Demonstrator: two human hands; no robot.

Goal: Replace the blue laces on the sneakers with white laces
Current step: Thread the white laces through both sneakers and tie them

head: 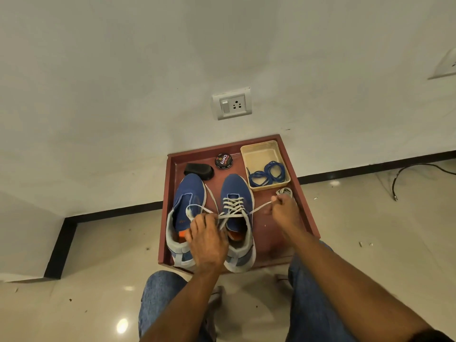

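Note:
Two blue sneakers stand side by side on a reddish-brown tray (303, 201). The right sneaker (235, 186) has a white lace (233, 204) crossed through its eyelets. The left sneaker (188, 191) has no lace in its eyelets. My left hand (207, 240) grips one end of the white lace between the two shoes. My right hand (283, 209) pinches the other end and holds it taut out to the right. Blue laces (269, 174) lie coiled in a beige plastic box (259, 154). Another white lace (286, 192) lies bundled behind my right hand.
A round shoe-polish tin (224, 161) and a black brush (199, 171) sit at the tray's back. The tray stands on a tiled floor against a white wall with a socket (232, 104). A black cable (417, 171) lies at the right. My jeans-clad knees (160, 292) flank the tray's front.

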